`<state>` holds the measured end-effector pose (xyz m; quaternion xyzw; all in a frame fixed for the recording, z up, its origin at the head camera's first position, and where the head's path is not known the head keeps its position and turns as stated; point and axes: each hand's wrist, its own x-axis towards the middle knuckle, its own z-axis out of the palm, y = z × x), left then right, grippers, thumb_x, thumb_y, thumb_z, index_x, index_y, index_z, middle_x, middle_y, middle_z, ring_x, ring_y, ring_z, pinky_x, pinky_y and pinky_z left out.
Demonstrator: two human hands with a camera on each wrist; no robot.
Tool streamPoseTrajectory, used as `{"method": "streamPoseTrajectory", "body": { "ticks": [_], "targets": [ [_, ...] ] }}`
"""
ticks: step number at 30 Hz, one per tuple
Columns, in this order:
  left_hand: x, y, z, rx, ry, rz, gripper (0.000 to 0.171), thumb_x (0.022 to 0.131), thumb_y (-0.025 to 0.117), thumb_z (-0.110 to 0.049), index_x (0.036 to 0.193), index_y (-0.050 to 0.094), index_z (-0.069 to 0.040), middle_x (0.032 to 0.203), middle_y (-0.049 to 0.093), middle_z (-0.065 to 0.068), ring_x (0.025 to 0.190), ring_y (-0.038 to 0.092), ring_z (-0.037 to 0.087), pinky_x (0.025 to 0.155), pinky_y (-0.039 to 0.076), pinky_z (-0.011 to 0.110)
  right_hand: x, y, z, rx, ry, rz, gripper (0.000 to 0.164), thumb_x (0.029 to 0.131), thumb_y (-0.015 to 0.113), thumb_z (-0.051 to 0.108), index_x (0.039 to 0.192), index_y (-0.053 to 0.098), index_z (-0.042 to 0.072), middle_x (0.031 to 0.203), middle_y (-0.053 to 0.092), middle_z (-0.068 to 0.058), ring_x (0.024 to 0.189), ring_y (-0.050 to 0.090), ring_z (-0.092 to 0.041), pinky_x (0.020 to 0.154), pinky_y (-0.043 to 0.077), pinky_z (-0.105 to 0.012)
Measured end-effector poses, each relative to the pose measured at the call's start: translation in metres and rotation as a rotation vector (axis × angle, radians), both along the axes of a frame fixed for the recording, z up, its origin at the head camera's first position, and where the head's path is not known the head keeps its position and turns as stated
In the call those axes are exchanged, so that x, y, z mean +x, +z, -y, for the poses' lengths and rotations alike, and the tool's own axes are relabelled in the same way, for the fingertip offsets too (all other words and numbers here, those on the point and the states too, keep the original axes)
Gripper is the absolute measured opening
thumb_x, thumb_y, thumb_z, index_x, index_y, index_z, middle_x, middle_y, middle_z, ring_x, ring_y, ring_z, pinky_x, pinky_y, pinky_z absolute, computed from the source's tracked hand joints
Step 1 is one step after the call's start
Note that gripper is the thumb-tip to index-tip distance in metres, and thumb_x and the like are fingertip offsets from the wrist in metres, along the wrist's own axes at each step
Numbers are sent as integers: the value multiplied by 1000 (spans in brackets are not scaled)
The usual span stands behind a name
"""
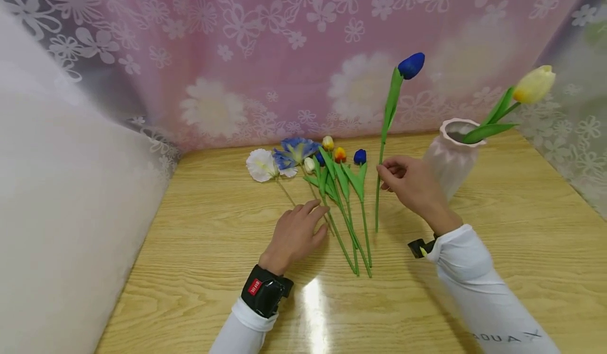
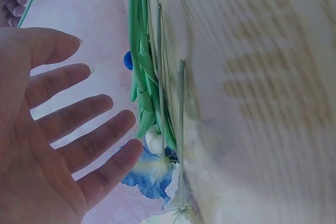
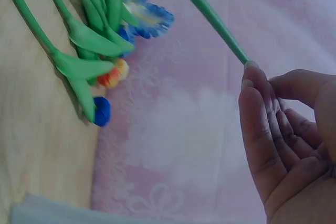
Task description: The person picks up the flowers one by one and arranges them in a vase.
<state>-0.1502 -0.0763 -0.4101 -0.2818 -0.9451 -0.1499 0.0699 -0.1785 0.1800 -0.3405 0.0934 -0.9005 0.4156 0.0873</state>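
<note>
Between thumb and fingertips, my right hand [image 1: 417, 185] pinches the green stem of a blue tulip [image 1: 391, 101], held upright above the table; the same stem [image 3: 210, 17] crosses the right wrist view. Fingers spread, my left hand [image 1: 296, 233] hovers over the stems of the flowers on the table and holds nothing. The loose bunch has a white flower [image 1: 262, 165], a blue iris-like flower [image 1: 296, 151], an orange-yellow tulip [image 1: 340, 155] and another blue tulip [image 1: 360, 157]. A pale ribbed vase [image 1: 452, 159] beside my right hand holds a yellow tulip [image 1: 535, 85].
The flowers lie on a wood-grain table [image 1: 199, 269]. Behind it hangs a pink floral curtain [image 1: 284, 80], close to the flower heads. A white surface [image 1: 71, 185] borders the table on the left, and a patterned curtain [image 1: 580, 133] is on the right.
</note>
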Motion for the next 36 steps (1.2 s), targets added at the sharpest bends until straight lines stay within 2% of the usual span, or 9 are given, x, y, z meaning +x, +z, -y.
{"method": "streamPoseTrajectory", "body": {
  "ticks": [10, 16, 17, 23, 31, 36],
  "targets": [
    [-1, 3, -5, -9, -35, -30, 36, 98, 53, -29, 132, 58, -19, 136, 52, 7, 116, 54, 26, 88, 48, 45, 10, 23, -18, 54, -78, -197, 25, 95, 61, 25, 100, 70, 1, 80, 69, -9, 62, 66, -10, 57, 46, -13],
    [-2, 7, -6, -19, -32, -31, 36, 98, 54, -31, 132, 58, -18, 137, 51, 7, 116, 54, 26, 87, 48, 45, 13, 34, -27, 50, -119, -268, 20, 93, 63, 22, 95, 70, 2, 76, 70, -10, 60, 66, -6, 54, 44, -11],
    [-3, 8, -7, -14, -34, -31, 36, 98, 54, -30, 132, 58, -18, 137, 51, 7, 117, 54, 26, 87, 48, 46, 13, 36, -29, 51, -126, -279, 20, 93, 64, 22, 94, 70, 3, 75, 69, -10, 59, 64, -2, 54, 44, -11],
    [-3, 11, -12, 10, -55, -32, 36, 97, 56, -28, 131, 58, -17, 136, 52, 9, 117, 54, 27, 89, 47, 46, 18, 47, -40, 67, -158, -322, 21, 93, 63, 23, 95, 70, 3, 73, 70, -10, 58, 57, 11, 54, 41, -9],
    [-4, 14, -17, -3, -78, -50, 36, 97, 54, -28, 131, 58, -16, 136, 52, 10, 117, 54, 27, 89, 48, 45, 21, 59, -51, 44, -198, -347, 21, 92, 65, 23, 96, 70, 3, 75, 69, -11, 58, 57, 12, 55, 41, -8],
    [-5, 17, -21, -13, -92, -61, 37, 98, 54, -28, 132, 58, -17, 135, 53, 10, 116, 55, 27, 88, 48, 45, 22, 66, -59, 22, -225, -357, 21, 91, 66, 19, 99, 69, 0, 76, 68, -3, 59, 57, 12, 56, 42, -6]
  ]
}}
